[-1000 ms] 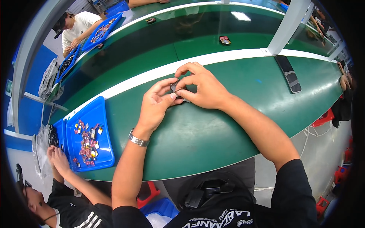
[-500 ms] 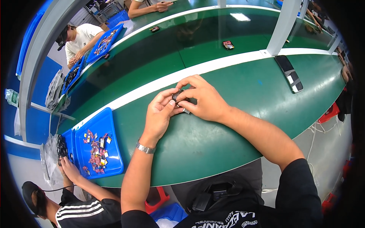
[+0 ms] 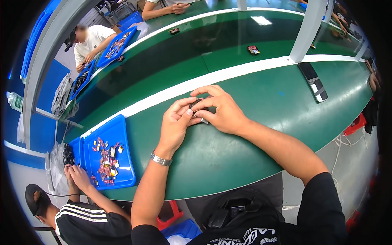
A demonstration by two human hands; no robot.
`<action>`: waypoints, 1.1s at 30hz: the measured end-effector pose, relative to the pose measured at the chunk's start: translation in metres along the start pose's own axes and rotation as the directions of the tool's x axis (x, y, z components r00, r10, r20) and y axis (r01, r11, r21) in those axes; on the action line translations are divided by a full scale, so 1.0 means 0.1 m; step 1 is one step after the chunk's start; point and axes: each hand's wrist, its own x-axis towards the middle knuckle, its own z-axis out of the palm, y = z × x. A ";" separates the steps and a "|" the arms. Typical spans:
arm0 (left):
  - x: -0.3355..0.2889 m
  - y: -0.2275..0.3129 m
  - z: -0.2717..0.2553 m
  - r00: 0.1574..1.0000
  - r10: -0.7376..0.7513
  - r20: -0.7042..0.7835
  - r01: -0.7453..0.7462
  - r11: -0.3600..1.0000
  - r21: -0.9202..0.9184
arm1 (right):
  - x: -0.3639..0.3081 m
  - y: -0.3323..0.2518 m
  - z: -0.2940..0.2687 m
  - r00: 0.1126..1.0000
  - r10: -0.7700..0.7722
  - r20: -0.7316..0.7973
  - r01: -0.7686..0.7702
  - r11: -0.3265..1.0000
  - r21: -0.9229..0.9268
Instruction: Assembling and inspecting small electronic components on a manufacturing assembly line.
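Between my two hands, above the green tabletop (image 3: 228,163), sits a small black part (image 3: 195,103) with a light metallic piece (image 3: 204,121) showing beneath the fingers. My left hand (image 3: 178,120), with a metal watch above its wrist, grips the part from the left between thumb and fingers. From the right, my right hand (image 3: 218,107) pinches the same part with bent fingers. The fingers cover most of it, so its exact kind cannot be made out.
A blue tray (image 3: 130,163) of small red, black and yellow parts stands at the left, beside a co-worker's hands (image 3: 77,175). A dark phone-like object (image 3: 313,81) lies at the right. A conveyor (image 3: 163,57) runs behind a white rail, with grey posts (image 3: 307,32).
My hands keep hold of the small part, with slight finger shifts. The whole view has moved a little. The co-worker at the left has brought both hands closer together.
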 end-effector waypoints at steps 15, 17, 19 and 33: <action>0.01 -0.03 -0.04 0.997 0.068 0.021 -0.066 0.995 -0.075 | -0.01 -0.10 0.05 0.995 -0.032 -0.098 0.027 0.998 -0.055; 0.00 -0.04 -0.01 0.996 0.089 0.011 -0.088 0.992 -0.090 | -0.01 -0.11 0.07 0.992 -0.035 -0.118 0.029 0.999 -0.045; 0.00 -0.04 0.01 0.996 0.079 -0.029 -0.080 0.996 -0.048 | -0.02 -0.11 0.10 0.989 -0.037 -0.141 0.032 0.999 -0.034; -0.01 0.04 0.03 0.998 0.005 -0.058 -0.007 1.000 -0.031 | 0.04 -0.17 -0.02 0.964 -0.242 -0.107 0.200 0.931 -0.305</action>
